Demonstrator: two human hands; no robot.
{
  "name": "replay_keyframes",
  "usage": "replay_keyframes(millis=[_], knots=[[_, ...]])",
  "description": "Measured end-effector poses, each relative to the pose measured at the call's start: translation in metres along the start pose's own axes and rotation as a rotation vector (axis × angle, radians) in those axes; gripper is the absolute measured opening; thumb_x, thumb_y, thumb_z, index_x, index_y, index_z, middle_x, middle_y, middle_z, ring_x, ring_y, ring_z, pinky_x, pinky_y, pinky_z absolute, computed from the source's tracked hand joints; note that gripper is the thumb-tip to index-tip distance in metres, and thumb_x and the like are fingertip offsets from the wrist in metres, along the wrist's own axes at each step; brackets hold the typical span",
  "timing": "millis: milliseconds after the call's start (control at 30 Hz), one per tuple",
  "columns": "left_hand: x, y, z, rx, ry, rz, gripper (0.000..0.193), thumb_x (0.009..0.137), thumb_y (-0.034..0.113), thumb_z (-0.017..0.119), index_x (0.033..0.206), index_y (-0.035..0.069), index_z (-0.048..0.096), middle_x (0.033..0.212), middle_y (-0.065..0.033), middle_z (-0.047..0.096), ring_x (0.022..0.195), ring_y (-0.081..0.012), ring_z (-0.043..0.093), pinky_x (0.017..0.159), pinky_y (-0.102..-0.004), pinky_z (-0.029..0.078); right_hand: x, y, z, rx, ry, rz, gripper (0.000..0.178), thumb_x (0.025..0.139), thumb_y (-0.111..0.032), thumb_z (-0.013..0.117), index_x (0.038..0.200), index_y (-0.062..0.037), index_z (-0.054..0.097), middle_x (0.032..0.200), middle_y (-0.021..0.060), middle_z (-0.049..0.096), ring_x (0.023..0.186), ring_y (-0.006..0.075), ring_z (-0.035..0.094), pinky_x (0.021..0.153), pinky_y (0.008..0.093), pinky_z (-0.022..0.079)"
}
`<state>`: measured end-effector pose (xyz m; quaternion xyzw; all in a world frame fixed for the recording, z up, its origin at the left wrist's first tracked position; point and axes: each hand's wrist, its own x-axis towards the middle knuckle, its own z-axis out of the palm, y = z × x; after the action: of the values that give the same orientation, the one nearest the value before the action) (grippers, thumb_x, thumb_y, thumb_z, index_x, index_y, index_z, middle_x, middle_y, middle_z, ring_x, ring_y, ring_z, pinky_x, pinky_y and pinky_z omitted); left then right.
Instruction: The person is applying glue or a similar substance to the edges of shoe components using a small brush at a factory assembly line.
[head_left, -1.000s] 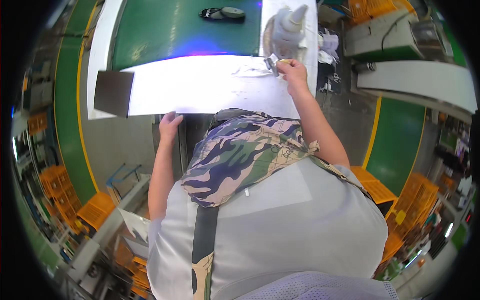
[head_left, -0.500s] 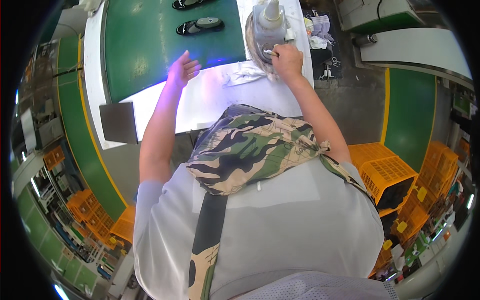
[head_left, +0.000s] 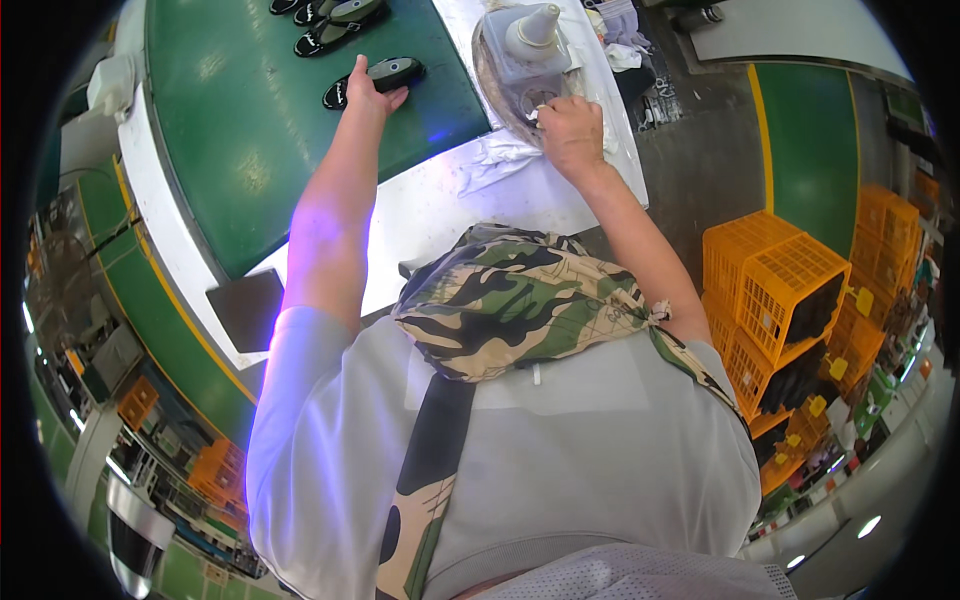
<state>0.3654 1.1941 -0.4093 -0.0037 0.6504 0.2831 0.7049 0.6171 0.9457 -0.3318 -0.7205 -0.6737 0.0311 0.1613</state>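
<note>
**Shoe [head_left: 398, 72] reached by left hand [head_left: 370, 98]; right hand [head_left: 572, 132] remains at tray [head_left: 478, 60]**

Clock reference: 12 is straight ahead from the camouflage bundle [head_left: 520, 300] at the wearer's chest.

1. Shoe: black with a grey inner sole; located at 11 o'clock on the green surface [head_left: 250, 150], toe toward 9.
2. Left hand: half a second earlier, clear of the shoes above the near edge of the green surface; now at the shoe, overlapping its middle. Thumb and fingers are spread; whether they grip cannot be told. In effect, the shoe is now within grasp.
3. Further shoes [head_left: 335, 25]: beyond, also toward 11.
4. Right hand: between 12 and 1, at the tray's near edge, fingertips pinching a small pale object [head_left: 537, 113], mostly hidden. This station matches the previous view, so both hands now appear engaged at separate points.
5. Bottle [head_left: 532, 42]: cone-topped, inside the tray at 12.
6. White cloth [head_left: 497, 160]: just nearer than the tray.
7. Outer items: dark panel [head_left: 247, 308] at 9; orange crates [head_left: 765, 270] at 3.
</note>
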Motion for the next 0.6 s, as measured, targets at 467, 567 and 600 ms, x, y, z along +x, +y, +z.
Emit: replay_keyframes(millis=[467,567,600], knots=[[-0.015,0.020,-0.100,-0.006,-0.807,0.299,0.052,0.078,0.001,0.064,0.127,0.000,0.048,0.131,-0.0162,0.054,0.117,-0.0338,0.055,0.109,-0.0514,0.038,-0.025,0.037,0.013,0.543,-0.010,0.843,0.023,0.067,-0.024,0.077,0.081,-0.0062,0.071,0.071,0.0067,0.068,0.065,0.0197,0.065,0.063,0.0328,0.050],[-0.091,0.010,-0.088,-0.064,-1.023,0.283,0.055,0.078,0.006,0.068,0.130,0.002,0.048,0.127,-0.0131,0.058,0.116,-0.0308,0.057,0.106,-0.0475,0.042,-0.029,0.038,0.006,0.625,0.045,0.856,0.023,0.066,-0.023,0.077,0.080,-0.0050,0.070,0.069,0.0051,0.067,0.063,0.0170,0.063,0.062,0.0318,0.049],[-0.105,0.009,-0.093,-0.116,-1.087,0.219,0.058,0.078,0.009,0.070,0.131,0.003,0.048,0.129,-0.0125,0.057,0.117,-0.0300,0.056,0.106,-0.0458,0.042,-0.028,0.039,0.012,0.643,0.039,0.825,0.023,0.066,-0.023,0.077,0.080,-0.0050,0.070,0.069,0.0051,0.067,0.063,0.0170,0.063,0.062,0.0318,0.049]])
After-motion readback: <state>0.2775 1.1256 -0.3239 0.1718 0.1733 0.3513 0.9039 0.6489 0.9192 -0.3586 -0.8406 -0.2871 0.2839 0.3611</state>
